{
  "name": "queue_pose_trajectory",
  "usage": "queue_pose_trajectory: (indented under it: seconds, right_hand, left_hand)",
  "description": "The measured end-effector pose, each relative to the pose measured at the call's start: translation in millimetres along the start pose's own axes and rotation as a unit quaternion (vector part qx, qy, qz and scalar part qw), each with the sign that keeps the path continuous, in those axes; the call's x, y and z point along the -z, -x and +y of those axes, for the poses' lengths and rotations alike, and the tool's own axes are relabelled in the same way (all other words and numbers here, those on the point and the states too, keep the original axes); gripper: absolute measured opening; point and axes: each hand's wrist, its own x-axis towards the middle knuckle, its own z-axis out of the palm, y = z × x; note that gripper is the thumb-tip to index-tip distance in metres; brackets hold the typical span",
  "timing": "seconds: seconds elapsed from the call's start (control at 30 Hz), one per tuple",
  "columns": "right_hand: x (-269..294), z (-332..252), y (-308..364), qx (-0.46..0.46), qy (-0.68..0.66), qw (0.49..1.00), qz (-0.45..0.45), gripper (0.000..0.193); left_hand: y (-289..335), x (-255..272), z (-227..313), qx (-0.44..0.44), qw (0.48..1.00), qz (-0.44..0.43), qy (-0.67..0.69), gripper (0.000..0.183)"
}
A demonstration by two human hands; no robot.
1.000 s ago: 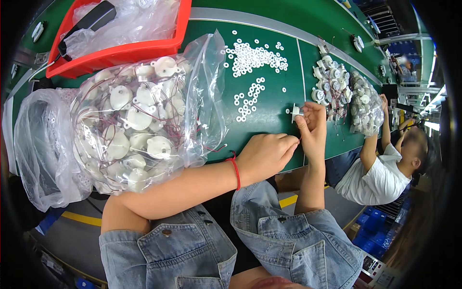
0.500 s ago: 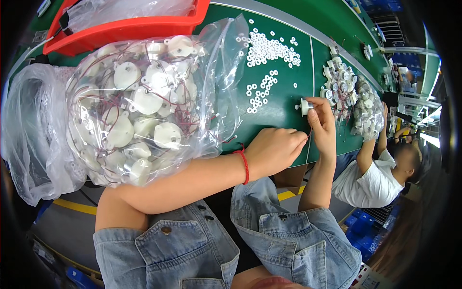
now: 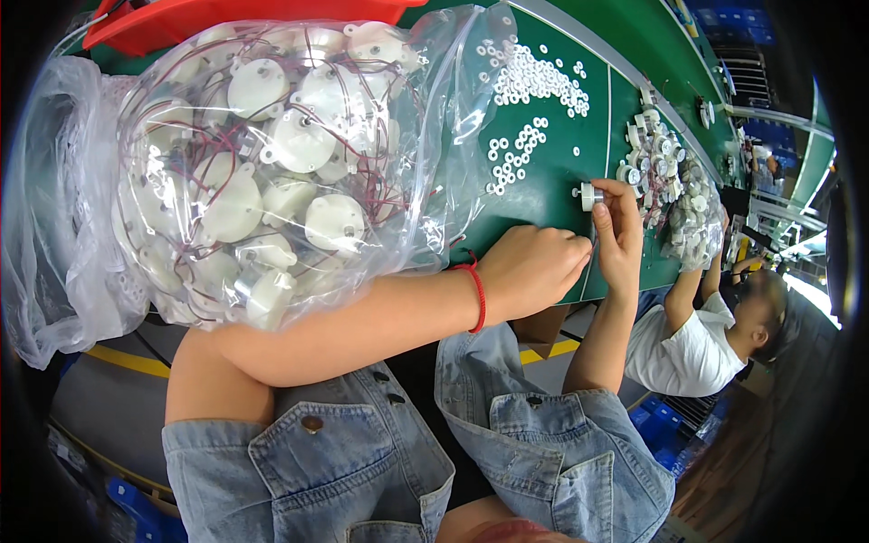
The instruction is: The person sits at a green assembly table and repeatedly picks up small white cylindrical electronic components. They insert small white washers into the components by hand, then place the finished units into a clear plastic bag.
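Observation:
My right hand pinches a small round white geared motor between thumb and fingers, its short shaft pointing left. Just left of it, my left hand is closed, with the fingertips together on what looks like the motor's thin wires; the fingers partly hide them. A red cord is tied round my left wrist. Beyond the hands, small white ring washers lie loose on the green tabletop, some heaped and some scattered. To the left, a large clear plastic bag full of similar white motors with reddish wires lies beside my left forearm.
A red bin stands behind the bag. On the right lie a pile of motors and another clear bag of them. Further right, a person in a white shirt sits at the same bench, arms on it.
The whole view has shifted, so the bag and bin sit higher and the washers further right. Both hands keep nearly the same pose, still holding the motor and its wires.

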Motion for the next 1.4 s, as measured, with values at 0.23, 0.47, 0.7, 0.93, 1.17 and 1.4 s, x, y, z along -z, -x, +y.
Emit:
queue_pose_trajectory:
  seconds: [0.23, 0.47, 0.7, 0.93, 1.17, 1.4]
  right_hand:
    - [0.9, 4.7, -6.5, 0.009, -0.007, 0.999, 0.036, 0.019]
    - [-11.0, -1.0, -36.8, 0.009, -0.027, 0.998, 0.048, 0.019]
    - [-13.6, 2.6, -44.2, 0.022, -0.014, 0.999, 0.031, 0.020]
    - [-10.3, -2.0, -40.0, 0.014, 0.002, 0.999, 0.029, 0.020]
    - [-9.5, -1.0, -40.5, 0.026, 0.019, 0.999, 0.028, 0.020]
    - [-9.7, -1.0, -42.3, 0.019, 0.031, 0.999, 0.021, 0.020]
  left_hand:
    - [-1.4, 0.8, 1.0, 0.011, 1.000, -0.017, -0.002, 0.020]
    - [-9.2, -2.0, -3.6, 0.026, 0.987, 0.095, 0.129, 0.024]
    - [-14.5, 3.5, -8.5, 0.039, 0.976, 0.101, 0.189, 0.024]
    - [-14.5, -0.2, -8.6, 0.028, 0.968, 0.117, 0.222, 0.022]
    - [-15.6, 3.3, -7.0, 0.043, 0.970, 0.097, 0.219, 0.021]
    - [-14.8, 2.9, -7.1, 0.042, 0.970, 0.112, 0.210, 0.020]
